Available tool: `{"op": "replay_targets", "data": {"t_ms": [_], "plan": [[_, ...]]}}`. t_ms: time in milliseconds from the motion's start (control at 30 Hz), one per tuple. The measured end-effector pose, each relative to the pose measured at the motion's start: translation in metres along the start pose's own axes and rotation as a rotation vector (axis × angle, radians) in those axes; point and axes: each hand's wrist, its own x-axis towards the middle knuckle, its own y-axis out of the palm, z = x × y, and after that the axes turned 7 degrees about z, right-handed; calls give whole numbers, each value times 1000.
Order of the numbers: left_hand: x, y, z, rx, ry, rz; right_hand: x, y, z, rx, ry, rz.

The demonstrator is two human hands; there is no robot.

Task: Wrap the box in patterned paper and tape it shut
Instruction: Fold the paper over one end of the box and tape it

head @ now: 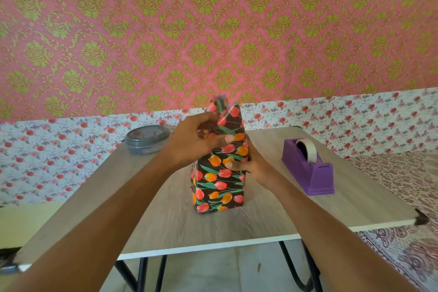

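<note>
Indoors, left fingers (204, 117) and right fingers (233, 165) pinch the box (220, 185) on a wooden table (331, 211).

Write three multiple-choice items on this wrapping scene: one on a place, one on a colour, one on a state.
1. The tape dispenser stands: A) right of the box; B) left of it; C) on top of it.
2. The dispenser's colour: A) green; B) purple; C) white.
3. The paper at the box's top is: A) loose, gripped by the left hand; B) taped flat; C) missing.
Answers: 1 A, it sits on the table out past the right hand; 2 B, its body is purple; 3 A, the flaps stick up untaped.
</note>
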Motion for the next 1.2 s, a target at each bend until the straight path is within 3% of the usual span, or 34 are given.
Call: {"op": "replay_targets", "data": {"t_ms": [300,433,500,600,700,867,1200], "plan": [[9,1,-1,15,-84,161,0,1,-2,16,-2,3],[14,1,-3,-102,-201,250,0,0,-1,12,-3,8],[20,-2,-2,-108,-279,207,-1,0,0,11,-1,6],[32,-6,6,-117,-247,81,-2,-1,0,18,-6,3],[42,-8,19,40,-230,6,-3,0,1,21,-4,9],[37,5,19,138,-241,237,-1,0,-1,25,-3,9],[37,10,3,378,-311,406,-2,-4,-2,34,-13,33]]}}
